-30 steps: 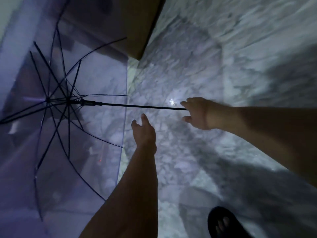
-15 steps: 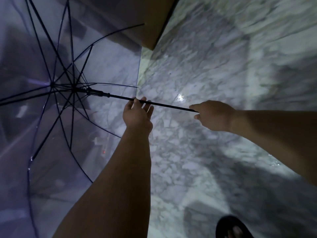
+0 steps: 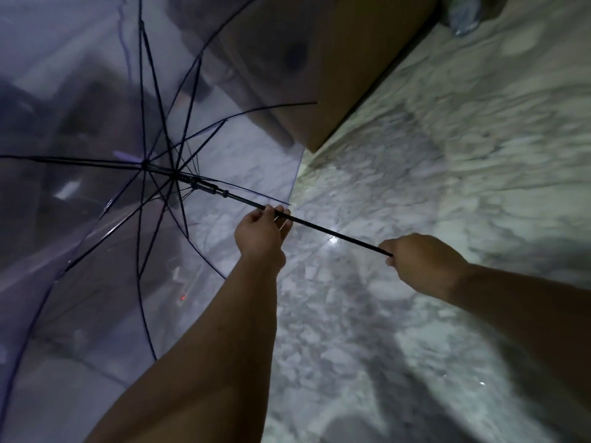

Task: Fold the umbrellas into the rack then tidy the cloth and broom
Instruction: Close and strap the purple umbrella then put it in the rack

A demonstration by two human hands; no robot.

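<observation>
An open transparent umbrella (image 3: 96, 251) with black ribs fills the left half of the view, its canopy facing away from me. Its thin black shaft (image 3: 335, 233) runs down to the right. My left hand (image 3: 260, 235) grips the shaft just below the runner (image 3: 206, 187). My right hand (image 3: 422, 265) grips the shaft's lower end, and the handle is hidden inside it. No rack, cloth or broom is in view.
A marble floor (image 3: 447, 155) lies under everything, with a bright light glint near the shaft. A brown wooden cabinet or door edge (image 3: 351, 75) stands at the top centre. Dim shapes show through the canopy on the left.
My left hand rose from below the shaft and closed around it, sliding towards the runner. The umbrella tilted upward and the view swung up. My right hand kept its hold.
</observation>
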